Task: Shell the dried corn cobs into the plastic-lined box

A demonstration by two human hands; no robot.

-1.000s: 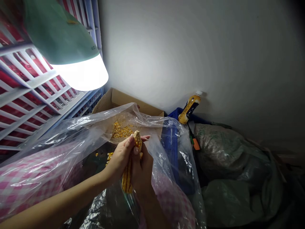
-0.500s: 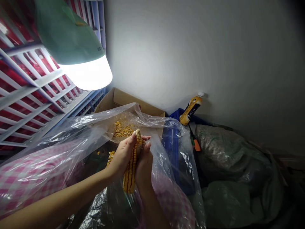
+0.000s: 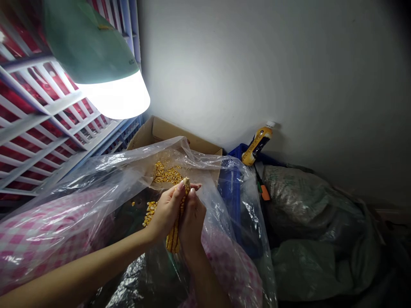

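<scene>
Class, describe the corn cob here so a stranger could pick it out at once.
Under the glowing lamp, clear plastic drapes over a cardboard box. There, the left hand and right hand grip the cob. Unlike the loose kernels nearby, it is one long piece.

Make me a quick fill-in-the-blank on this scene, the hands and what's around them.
The left hand and right hand both grip a dried corn ____. Loose kernels show through a sheet of clear ____. The lamp above them has a ____ shade. The bottle by the wall has a ____ cap.

Missing words: cob; plastic; green; white.
</scene>
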